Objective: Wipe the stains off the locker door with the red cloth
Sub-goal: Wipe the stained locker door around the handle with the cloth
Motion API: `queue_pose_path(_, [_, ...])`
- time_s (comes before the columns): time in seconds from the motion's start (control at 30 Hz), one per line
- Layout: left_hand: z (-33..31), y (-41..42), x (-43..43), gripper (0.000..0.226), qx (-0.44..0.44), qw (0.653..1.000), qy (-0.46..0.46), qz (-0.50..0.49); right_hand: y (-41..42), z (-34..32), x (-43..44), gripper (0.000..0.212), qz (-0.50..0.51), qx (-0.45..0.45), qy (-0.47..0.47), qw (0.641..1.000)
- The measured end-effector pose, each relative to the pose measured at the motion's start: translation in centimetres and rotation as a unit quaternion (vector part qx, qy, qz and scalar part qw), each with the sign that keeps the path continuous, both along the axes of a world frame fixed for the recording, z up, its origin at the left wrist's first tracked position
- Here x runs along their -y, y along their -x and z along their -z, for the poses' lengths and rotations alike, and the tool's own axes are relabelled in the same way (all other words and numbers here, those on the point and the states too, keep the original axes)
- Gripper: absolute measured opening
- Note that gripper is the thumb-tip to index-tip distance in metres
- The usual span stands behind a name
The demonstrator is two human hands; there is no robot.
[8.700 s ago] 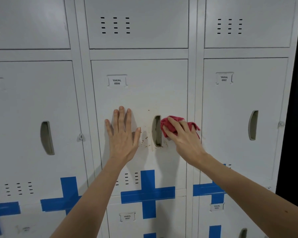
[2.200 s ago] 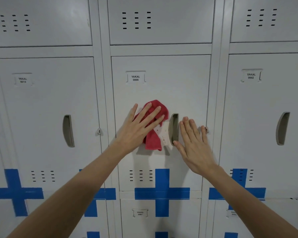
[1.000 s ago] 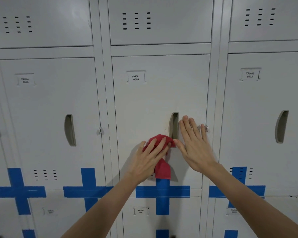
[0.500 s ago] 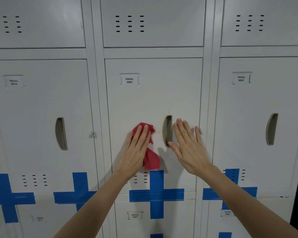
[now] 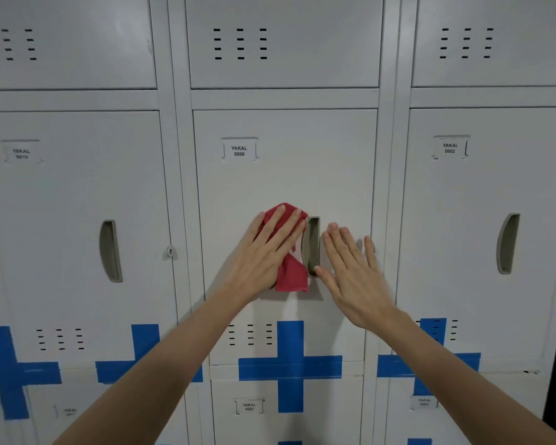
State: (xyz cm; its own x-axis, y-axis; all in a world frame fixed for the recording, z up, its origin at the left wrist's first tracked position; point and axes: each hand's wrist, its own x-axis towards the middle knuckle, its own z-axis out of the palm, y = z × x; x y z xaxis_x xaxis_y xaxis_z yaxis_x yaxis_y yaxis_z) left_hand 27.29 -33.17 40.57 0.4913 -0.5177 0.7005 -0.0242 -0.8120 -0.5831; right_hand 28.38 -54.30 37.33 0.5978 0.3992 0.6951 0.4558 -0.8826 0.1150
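- The left hand (image 5: 264, 255) lies flat with fingers spread, pressing the red cloth (image 5: 288, 248) against the locker door (image 5: 283, 181); it is not clenched around the cloth, only pinning it under the palm and fingers.
- The cloth sits just left of the recessed handle (image 5: 312, 245), touching its edge. Part of it peeks above the fingertips and a folded flap hangs below the palm.
- The right hand (image 5: 353, 271) is released and holds nothing, its palm flat on the door just right of the handle and its thumb tip at the handle's lower end.
- A small lock tab (image 5: 371, 245) at the door's right edge is mostly hidden behind the right hand's fingers.
- The door carries a label (image 5: 239, 150) reading "YAKAL 0006" near its top and vent slots (image 5: 250, 334) low down, partly crossed by the left forearm.
- A blue tape cross (image 5: 290, 366) spans the seam between this door and the one beneath.
- The neighbouring locker on the left (image 5: 71, 203) and the neighbouring locker on the right (image 5: 482, 203) have the same handles and their own labels; further blue crosses lie along their lower edges, partly covered by both forearms.
- No stains can be made out on the bare part of the door; anything beneath the cloth or hands is hidden.
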Motion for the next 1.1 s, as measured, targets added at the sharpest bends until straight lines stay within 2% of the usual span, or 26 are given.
queue_pose_path(0.13, [-3.2,-1.0,0.5,0.067,0.017,0.999,-0.016,0.039,0.0,-0.1,0.3,0.068,0.001,0.003,0.01,1.0])
queue_pose_path(0.3, [-6.7,-1.3,0.3,0.069,0.008,0.99,-0.12,0.075,-0.1,-0.2,0.4,0.069,0.005,0.006,0.022,1.0])
queue_pose_path(0.43, [-8.3,-1.4,0.5,0.059,-0.003,0.98,-0.186,0.07,-0.2,-0.1,0.3,0.068,0.005,0.01,0.022,1.0])
queue_pose_path(0.53, [-8.5,-1.6,0.2,0.057,-0.012,0.977,-0.203,0.066,-0.2,-0.1,0.4,0.068,0.009,0.01,0.023,1.0])
queue_pose_path(0.8, [-6.2,-1.4,0.0,0.065,0.021,0.991,-0.115,0.069,-0.2,-0.1,0.5,0.066,0.007,0.017,0.022,1.0])
queue_pose_path(0.93, [-4.3,-1.5,-0.1,0.073,0.033,0.997,-0.059,0.048,-0.1,-0.1,0.4,0.067,0.006,0.018,0.019,1.0])
queue_pose_path(1.1, [-1.6,-0.5,0.4,0.072,0.027,0.999,0.021,0.013,-0.1,-0.1,0.4,0.066,0.006,0.018,0.018,1.0])
